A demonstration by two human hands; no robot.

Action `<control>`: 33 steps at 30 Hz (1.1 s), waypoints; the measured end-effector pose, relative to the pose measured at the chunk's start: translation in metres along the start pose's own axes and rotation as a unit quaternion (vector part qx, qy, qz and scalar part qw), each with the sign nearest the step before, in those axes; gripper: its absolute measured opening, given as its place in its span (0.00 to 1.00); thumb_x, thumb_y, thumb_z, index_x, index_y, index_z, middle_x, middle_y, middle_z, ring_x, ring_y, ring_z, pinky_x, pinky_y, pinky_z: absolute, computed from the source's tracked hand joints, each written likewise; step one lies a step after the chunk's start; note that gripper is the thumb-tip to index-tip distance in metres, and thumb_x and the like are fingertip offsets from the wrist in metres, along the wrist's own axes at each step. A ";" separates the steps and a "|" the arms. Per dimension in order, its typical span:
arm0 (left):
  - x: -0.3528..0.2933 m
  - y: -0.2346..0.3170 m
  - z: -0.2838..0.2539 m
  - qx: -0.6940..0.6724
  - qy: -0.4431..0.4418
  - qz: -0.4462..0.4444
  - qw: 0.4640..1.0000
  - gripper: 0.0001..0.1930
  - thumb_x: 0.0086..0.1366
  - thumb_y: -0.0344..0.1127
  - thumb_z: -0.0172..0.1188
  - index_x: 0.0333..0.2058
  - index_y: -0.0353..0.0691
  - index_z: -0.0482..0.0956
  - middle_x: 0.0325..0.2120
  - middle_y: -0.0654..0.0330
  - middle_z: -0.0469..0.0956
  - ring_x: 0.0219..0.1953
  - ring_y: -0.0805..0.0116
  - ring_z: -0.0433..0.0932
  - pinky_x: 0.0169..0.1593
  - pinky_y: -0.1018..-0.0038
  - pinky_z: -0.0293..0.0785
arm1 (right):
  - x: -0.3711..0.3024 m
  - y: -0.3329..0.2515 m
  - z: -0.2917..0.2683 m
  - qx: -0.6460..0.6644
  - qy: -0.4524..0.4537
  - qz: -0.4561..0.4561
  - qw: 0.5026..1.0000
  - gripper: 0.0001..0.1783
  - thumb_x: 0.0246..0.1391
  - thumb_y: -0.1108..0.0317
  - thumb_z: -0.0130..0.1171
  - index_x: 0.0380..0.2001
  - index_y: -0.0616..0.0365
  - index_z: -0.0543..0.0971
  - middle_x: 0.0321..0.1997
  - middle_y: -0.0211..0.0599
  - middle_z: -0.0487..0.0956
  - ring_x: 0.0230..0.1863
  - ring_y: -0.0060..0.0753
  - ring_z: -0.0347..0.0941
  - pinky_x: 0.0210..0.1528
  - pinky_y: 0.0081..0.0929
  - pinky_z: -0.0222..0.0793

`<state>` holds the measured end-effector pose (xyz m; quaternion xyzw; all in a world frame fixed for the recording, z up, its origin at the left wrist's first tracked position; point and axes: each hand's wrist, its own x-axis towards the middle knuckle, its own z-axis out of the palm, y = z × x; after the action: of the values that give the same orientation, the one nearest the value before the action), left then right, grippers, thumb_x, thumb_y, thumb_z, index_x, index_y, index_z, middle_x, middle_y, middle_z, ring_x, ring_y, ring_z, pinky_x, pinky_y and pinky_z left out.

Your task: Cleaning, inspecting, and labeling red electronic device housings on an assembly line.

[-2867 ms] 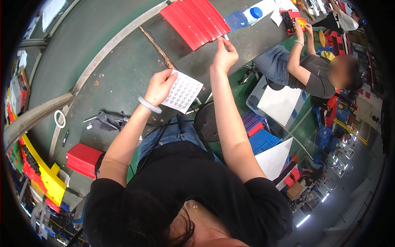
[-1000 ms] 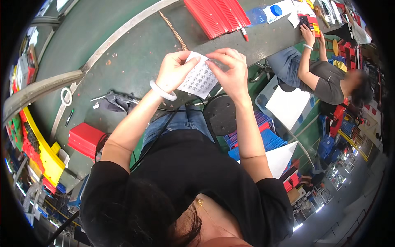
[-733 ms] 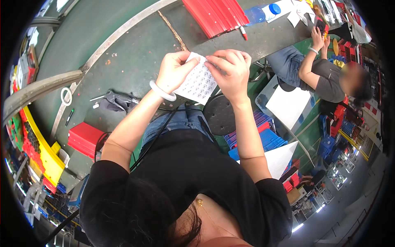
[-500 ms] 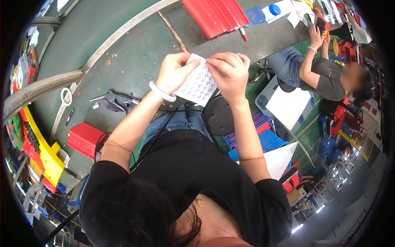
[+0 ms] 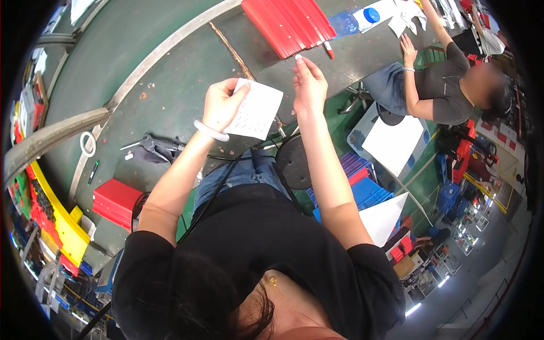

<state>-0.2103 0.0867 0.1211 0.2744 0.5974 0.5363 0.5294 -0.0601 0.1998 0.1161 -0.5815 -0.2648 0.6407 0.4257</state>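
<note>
A small white sheet with rows of round printed stickers is pinched at its left edge by my left hand, thumb on top. To the right, apart from the sheet, my right hand is raised with its fingers pressed together. A tiny white piece, apparently a sticker, shows at its fingertips. Just beyond that hand lies a stack of ribbed red panels on the green worktable. A marker with a red cap rests at the stack's right edge.
A blue-capped bottle lies beyond the marker. On the left are an air blow gun, more red panels, a green marker and a white ring. A co-worker sits to the right; a black stool stands nearby.
My right hand has left the sheet, moving away toward the red panels with a tiny white piece. The sheet, still in my left hand, has shifted left. The co-worker's arms have spread apart.
</note>
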 end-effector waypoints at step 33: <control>0.009 -0.018 -0.023 -0.023 0.017 -0.019 0.999 0.11 0.60 0.32 0.57 0.32 0.27 0.79 0.23 0.62 0.80 0.25 0.80 0.75 0.29 0.80 0.70 | -0.002 0.003 0.030 -0.128 0.155 -0.071 0.977 0.16 0.46 0.66 0.67 0.38 0.64 0.81 0.35 0.37 0.81 0.38 0.28 0.73 0.47 0.26 0.66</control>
<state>-0.2302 0.0811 0.0979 0.2416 0.5992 0.5445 0.5349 -0.0897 0.2011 0.1197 -0.7034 -0.3156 0.4717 0.4280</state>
